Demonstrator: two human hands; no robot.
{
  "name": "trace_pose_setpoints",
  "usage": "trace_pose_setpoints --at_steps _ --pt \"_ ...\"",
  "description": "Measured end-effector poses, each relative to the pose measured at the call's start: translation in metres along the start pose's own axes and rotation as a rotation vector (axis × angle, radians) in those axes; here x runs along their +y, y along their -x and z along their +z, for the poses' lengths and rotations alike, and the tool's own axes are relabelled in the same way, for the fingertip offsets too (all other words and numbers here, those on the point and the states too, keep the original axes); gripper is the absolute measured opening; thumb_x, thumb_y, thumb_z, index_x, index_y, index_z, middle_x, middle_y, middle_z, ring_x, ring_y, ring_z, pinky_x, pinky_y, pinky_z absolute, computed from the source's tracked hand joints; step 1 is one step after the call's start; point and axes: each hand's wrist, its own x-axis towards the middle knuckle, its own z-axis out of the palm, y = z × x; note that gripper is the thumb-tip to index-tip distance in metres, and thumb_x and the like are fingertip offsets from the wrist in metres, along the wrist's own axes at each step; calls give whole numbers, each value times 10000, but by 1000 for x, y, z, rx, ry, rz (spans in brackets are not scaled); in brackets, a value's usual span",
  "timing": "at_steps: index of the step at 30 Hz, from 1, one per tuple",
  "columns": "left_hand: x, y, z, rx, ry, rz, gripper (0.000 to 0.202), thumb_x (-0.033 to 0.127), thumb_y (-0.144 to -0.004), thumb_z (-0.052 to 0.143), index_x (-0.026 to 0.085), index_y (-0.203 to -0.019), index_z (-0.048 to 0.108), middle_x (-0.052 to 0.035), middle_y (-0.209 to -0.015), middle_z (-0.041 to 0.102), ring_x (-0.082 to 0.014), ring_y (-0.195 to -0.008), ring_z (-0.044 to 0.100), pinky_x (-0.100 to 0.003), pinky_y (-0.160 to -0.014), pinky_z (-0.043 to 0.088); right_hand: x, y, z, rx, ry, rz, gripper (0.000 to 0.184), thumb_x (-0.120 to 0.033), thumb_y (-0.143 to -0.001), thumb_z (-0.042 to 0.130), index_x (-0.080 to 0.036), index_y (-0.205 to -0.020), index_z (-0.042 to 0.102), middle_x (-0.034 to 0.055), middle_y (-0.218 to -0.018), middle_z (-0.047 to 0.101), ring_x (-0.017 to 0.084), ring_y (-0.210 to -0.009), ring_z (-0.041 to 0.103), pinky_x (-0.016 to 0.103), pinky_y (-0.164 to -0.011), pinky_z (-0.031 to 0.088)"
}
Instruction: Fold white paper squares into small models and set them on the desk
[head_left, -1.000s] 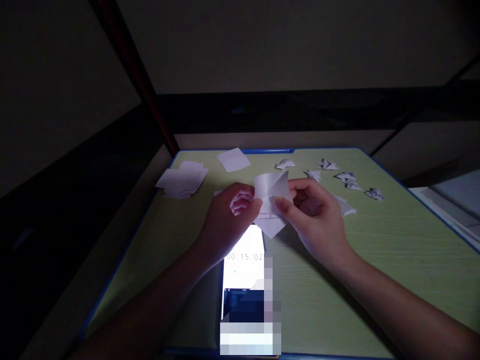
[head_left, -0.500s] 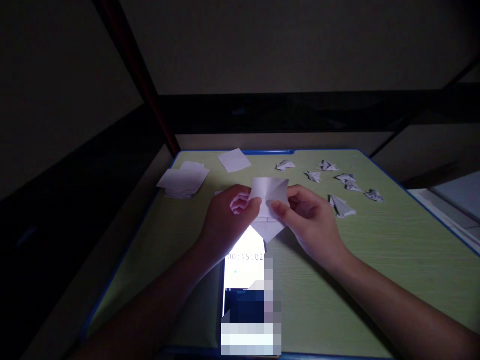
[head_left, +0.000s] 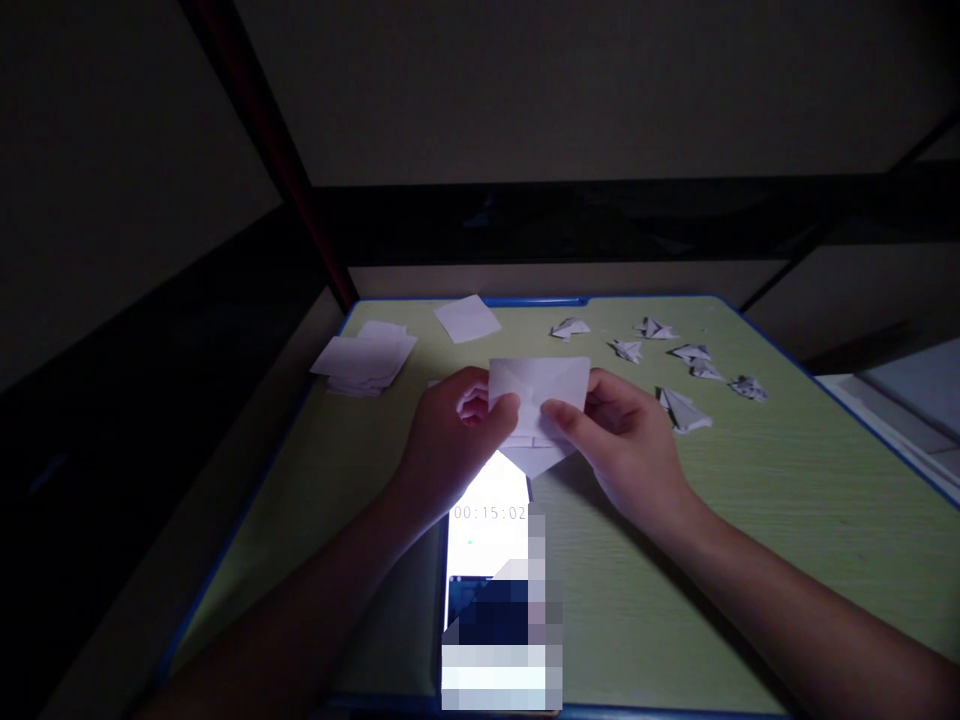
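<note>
A partly folded white paper (head_left: 541, 400) is held above the middle of the green table (head_left: 750, 500). My left hand (head_left: 457, 440) pinches its left side with thumb and fingers closed. My right hand (head_left: 626, 445) pinches its right side, thumb on top. The paper has a flat upper edge and a point hanging down toward a lit phone (head_left: 491, 560) that lies on the table between my forearms and shows a timer.
A stack of white paper squares (head_left: 365, 360) lies at the table's far left, a single sheet (head_left: 466, 319) behind it. Several folded paper pieces (head_left: 679, 360) are scattered at the far right. A dark red post (head_left: 277, 160) rises at the back left corner.
Between my hands the paper has turned: its upper part, first tilted up to the right, now lies level and wider. Both hands stayed in place.
</note>
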Motion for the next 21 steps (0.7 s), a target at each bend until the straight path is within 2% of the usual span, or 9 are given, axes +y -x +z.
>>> trace_pose_setpoints --at_steps 4,10,18,21 --pt "-1 3 1 -14 -75 39 103 241 -724 579 143 -731 611 -20 -658 657 -127 -617 605 -232 -560 474 -1 1 0 -18 6 -14 112 -222 -683 670 -172 -658 574 -28 -583 564 96 -516 498 223 -458 380" --pt "-5 7 4 -9 -179 55 110 263 -733 571 155 -713 581 -29 -681 653 -125 -598 575 -247 -551 467 0 1 1 -30 -29 30 81 -212 -685 673 -161 -745 652 0 -664 653 113 -560 566 236 -487 443" --pt "-7 7 6 54 -179 41 154 255 -728 570 174 -627 486 -4 -607 593 -119 -575 556 -234 -522 449 2 1 1 4 40 -3 78 -215 -681 677 -165 -696 619 -7 -626 624 113 -543 547 242 -482 422" --pt "-5 6 6 53 -118 57 102 226 -726 563 173 -659 508 3 -624 601 -116 -586 570 -225 -527 451 3 1 0 25 63 -46 110 -212 -681 680 -176 -659 578 -22 -595 585 106 -530 521 237 -473 403"
